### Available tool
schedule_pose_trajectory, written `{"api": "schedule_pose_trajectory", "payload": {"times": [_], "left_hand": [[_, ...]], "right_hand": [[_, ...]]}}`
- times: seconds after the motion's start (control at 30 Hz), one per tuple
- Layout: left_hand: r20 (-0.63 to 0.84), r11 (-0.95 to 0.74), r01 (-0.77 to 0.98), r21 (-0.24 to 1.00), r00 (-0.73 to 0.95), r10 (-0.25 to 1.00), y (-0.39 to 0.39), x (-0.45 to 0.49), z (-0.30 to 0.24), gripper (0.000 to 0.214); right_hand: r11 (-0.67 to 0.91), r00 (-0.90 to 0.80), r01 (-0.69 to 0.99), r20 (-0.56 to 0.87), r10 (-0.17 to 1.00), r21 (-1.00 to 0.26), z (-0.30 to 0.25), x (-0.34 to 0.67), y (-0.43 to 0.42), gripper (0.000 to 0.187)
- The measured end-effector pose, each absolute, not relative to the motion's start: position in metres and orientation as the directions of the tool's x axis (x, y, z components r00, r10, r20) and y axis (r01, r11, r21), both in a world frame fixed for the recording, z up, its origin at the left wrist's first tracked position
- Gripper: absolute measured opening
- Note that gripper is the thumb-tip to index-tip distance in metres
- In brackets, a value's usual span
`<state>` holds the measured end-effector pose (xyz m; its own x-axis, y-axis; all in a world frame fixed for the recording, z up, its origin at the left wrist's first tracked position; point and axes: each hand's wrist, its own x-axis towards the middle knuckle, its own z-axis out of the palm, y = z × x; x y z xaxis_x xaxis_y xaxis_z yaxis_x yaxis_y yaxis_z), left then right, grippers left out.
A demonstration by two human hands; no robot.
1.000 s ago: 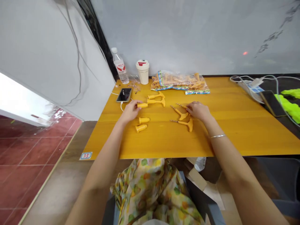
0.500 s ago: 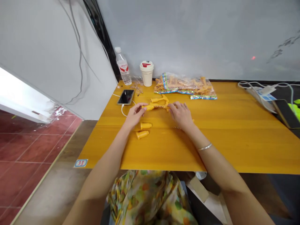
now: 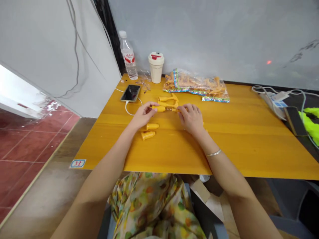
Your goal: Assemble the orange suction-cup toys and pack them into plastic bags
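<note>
My left hand (image 3: 142,116) pinches an orange plastic sleeve (image 3: 159,108) just above the wooden table (image 3: 249,139). My right hand (image 3: 191,118) grips an orange T-handled screw piece (image 3: 174,109) whose tip meets the sleeve, so the two parts are lined up end to end between my hands. Two more orange sleeves (image 3: 150,126) (image 3: 148,135) lie on the table just below my left hand. Another joined orange piece (image 3: 168,98) rests beyond my hands.
At the back of the table are a clear bag of orange parts (image 3: 196,86), a white cup (image 3: 156,67), a water bottle (image 3: 128,55) and a phone on a cable (image 3: 130,93). A power strip with cables (image 3: 275,99) and green objects (image 3: 311,121) lie at right.
My right hand moved left from the loose screw pieces and brought one to the sleeve held in my left hand. The camera view shifted slightly.
</note>
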<state>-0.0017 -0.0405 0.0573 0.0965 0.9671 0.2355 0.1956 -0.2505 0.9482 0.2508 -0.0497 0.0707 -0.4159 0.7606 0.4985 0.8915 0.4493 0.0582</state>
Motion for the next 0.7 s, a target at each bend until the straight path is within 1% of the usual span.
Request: {"api": "schedule_pose_trajectory", "payload": {"times": [0.1,0.2,0.27,0.33,0.37,0.43,0.5,0.57,0.6,0.63,0.7], "left_hand": [[0.26,-0.292,0.207,0.934,0.168,0.951,-0.043,0.004,0.057,0.026],[0.252,-0.284,0.173,0.943,0.188,0.949,-0.044,0.005,0.057,0.027],[0.231,-0.254,0.12,0.96,0.18,0.956,-0.043,0.002,0.057,0.031],[0.21,-0.22,0.053,0.974,0.146,0.967,-0.041,-0.001,0.056,0.037],[0.203,-0.207,0.022,0.978,0.123,0.971,-0.04,-0.003,0.055,0.041],[0.197,-0.197,-0.005,0.98,0.099,0.976,-0.039,-0.005,0.055,0.045],[0.214,-0.212,-0.025,0.977,0.112,0.97,-0.039,-0.005,0.055,0.046],[0.247,-0.247,-0.023,0.969,0.135,0.959,-0.04,-0.004,0.055,0.045],[0.258,-0.26,-0.006,0.966,0.139,0.956,-0.04,-0.004,0.055,0.044],[0.273,-0.277,0.006,0.961,0.147,0.951,-0.04,-0.004,0.054,0.042],[0.305,-0.312,0.012,0.95,0.174,0.936,-0.038,-0.003,0.052,0.039]], "right_hand": [[0.522,-0.467,0.852,0.495,0.732,0.032,0.067,0.242,-0.053,0.033],[0.578,-0.485,0.815,0.502,0.716,-0.038,0.066,0.24,-0.054,0.035],[0.647,-0.536,0.759,0.497,0.683,-0.07,0.066,0.244,-0.052,0.038],[0.728,-0.617,0.68,0.471,0.631,-0.084,0.066,0.25,-0.049,0.048],[0.758,-0.649,0.646,0.455,0.61,-0.094,0.065,0.253,-0.048,0.05],[0.769,-0.657,0.622,0.436,0.615,-0.149,0.062,0.257,-0.046,0.045],[0.715,-0.583,0.649,0.434,0.686,-0.26,0.058,0.258,-0.045,0.041],[0.623,-0.476,0.657,0.407,0.78,-0.424,0.055,0.255,-0.048,0.036],[0.566,-0.425,0.635,0.374,0.824,-0.526,0.054,0.252,-0.05,0.037],[0.504,-0.394,0.581,0.322,0.861,-0.639,0.054,0.25,-0.053,0.04],[0.333,-0.364,0.403,0.185,0.913,-0.852,0.056,0.244,-0.058,0.046]]}}
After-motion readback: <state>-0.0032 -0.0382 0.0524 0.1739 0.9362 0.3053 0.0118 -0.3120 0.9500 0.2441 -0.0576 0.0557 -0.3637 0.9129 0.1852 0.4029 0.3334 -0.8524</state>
